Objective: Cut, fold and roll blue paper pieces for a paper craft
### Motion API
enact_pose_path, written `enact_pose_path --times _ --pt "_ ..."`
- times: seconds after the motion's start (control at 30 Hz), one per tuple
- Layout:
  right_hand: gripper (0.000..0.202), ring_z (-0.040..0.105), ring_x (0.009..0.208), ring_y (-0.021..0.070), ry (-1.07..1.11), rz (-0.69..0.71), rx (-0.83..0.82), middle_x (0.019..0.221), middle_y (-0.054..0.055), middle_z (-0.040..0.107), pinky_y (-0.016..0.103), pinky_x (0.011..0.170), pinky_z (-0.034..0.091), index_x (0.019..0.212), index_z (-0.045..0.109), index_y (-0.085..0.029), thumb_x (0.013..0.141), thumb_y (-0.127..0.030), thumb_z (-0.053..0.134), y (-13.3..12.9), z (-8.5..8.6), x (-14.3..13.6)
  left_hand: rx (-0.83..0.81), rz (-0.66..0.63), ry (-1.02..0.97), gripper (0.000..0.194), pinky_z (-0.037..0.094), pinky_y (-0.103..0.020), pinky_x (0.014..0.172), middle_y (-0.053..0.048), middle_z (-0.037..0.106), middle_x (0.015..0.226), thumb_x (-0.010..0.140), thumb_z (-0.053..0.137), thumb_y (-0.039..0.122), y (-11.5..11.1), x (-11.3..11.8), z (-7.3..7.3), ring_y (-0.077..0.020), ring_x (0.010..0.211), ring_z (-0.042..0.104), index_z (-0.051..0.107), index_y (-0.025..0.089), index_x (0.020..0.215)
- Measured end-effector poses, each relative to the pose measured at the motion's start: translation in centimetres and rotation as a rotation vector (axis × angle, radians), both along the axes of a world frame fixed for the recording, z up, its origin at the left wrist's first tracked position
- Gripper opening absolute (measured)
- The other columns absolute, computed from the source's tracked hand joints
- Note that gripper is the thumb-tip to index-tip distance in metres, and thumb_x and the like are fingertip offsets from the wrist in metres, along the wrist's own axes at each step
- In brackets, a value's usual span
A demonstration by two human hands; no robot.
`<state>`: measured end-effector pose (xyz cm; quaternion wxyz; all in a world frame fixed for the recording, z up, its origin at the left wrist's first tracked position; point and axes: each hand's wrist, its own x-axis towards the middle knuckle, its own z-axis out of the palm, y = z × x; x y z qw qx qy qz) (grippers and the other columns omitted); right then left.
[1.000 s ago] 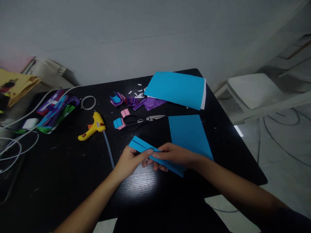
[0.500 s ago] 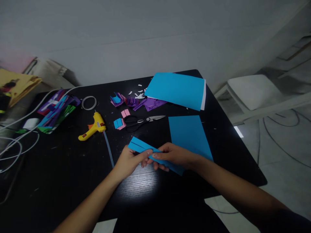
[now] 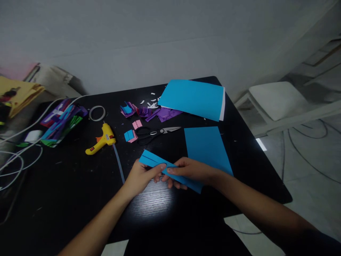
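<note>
A folded strip of blue paper [image 3: 152, 159] is held up over the near part of the table, slanting down to the right. My left hand [image 3: 144, 175] grips its left part, thumb on top and fingers beneath. Just to the right, my right hand [image 3: 186, 171] pinches the same strip along its middle, with fingers curled under it. The strip's right end shows below my right hand. Beyond my hands lie black-handled scissors [image 3: 160, 132], their blades pointing right. A blue paper sheet [image 3: 207, 145] lies flat behind my right forearm.
A yellow glue gun [image 3: 103, 139] and a roll of tape [image 3: 97, 113] lie to the left. Small folded papers [image 3: 130, 135], purple paper [image 3: 166, 113] and a blue sheet stack [image 3: 193, 97] are farther back. White cables [image 3: 23, 156] loop at the left beside coloured strips [image 3: 62, 122].
Both hands stay on the blue strip in nearly the same place. My right fingers under the strip have shifted slightly to the right.
</note>
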<state>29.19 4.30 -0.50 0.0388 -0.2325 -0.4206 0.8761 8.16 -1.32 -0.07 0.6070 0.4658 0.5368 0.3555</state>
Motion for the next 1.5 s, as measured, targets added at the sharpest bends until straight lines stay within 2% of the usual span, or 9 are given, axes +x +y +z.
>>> enact_pose_path --times 0.43,0.73,0.97,1.2,1.43,1.5 --pt "0.032 0.057 0.059 0.0072 -0.050 -0.031 -0.001 0.083 0.006 0.072 0.020 0.054 0.044 0.098 0.078 -0.011 0.094 -0.041 0.067 -0.19 -0.04 -0.12 0.006 0.009 0.024 0.036 0.048 -0.021 0.050 0.000 0.061 0.051 0.082 0.075 0.038 -0.05 -0.02 -0.17 -0.0103 0.047 0.056 0.063 0.014 0.059" --pt "0.036 0.062 0.064 0.0099 -0.011 -0.006 0.043 0.088 0.008 0.074 0.021 0.056 0.050 0.098 0.078 -0.011 0.093 -0.044 0.066 -0.33 -0.29 -0.22 0.008 -0.040 0.025 0.037 0.049 -0.021 0.050 0.001 0.060 0.053 0.086 0.069 0.042 -0.48 0.38 -0.27 -0.0102 0.048 0.055 0.061 0.015 0.062" --pt "0.037 0.064 0.065 0.0109 -0.017 -0.019 0.033 0.086 0.008 0.074 0.022 0.057 0.052 0.101 0.077 -0.010 0.093 -0.045 0.066 -0.23 -0.11 -0.15 0.032 0.042 0.080 0.036 0.047 -0.021 0.047 0.002 0.057 0.047 0.083 0.071 0.036 -0.33 -0.03 -0.33 -0.0096 0.043 0.053 0.058 0.016 0.056" --pt "0.034 0.063 0.063 0.0102 0.007 -0.059 0.004 0.083 0.007 0.073 0.022 0.056 0.051 0.101 0.077 -0.009 0.094 -0.041 0.067 -0.11 0.15 -0.04 0.064 0.123 0.098 0.037 0.044 -0.021 0.045 0.002 0.056 0.044 0.083 0.070 0.033 0.08 -0.43 0.26 -0.0097 0.041 0.051 0.056 0.017 0.052" --pt "0.036 0.065 0.065 0.0121 0.024 -0.050 0.015 0.086 0.010 0.074 0.024 0.057 0.052 0.098 0.077 -0.008 0.092 -0.042 0.068 -0.17 -0.13 -0.12 0.040 0.023 0.037 0.037 0.046 -0.023 0.051 0.001 0.058 0.048 0.085 0.069 0.036 -0.50 0.36 -0.42 -0.0109 0.047 0.054 0.058 0.016 0.056" --pt "0.037 0.065 0.064 0.0123 0.026 -0.049 0.020 0.086 0.010 0.074 0.024 0.056 0.052 0.099 0.077 -0.008 0.093 -0.042 0.068 -0.19 -0.14 -0.17 0.046 0.032 0.039 0.037 0.046 -0.022 0.050 0.001 0.057 0.048 0.085 0.069 0.035 -0.49 0.33 -0.49 -0.0107 0.046 0.054 0.058 0.016 0.055"
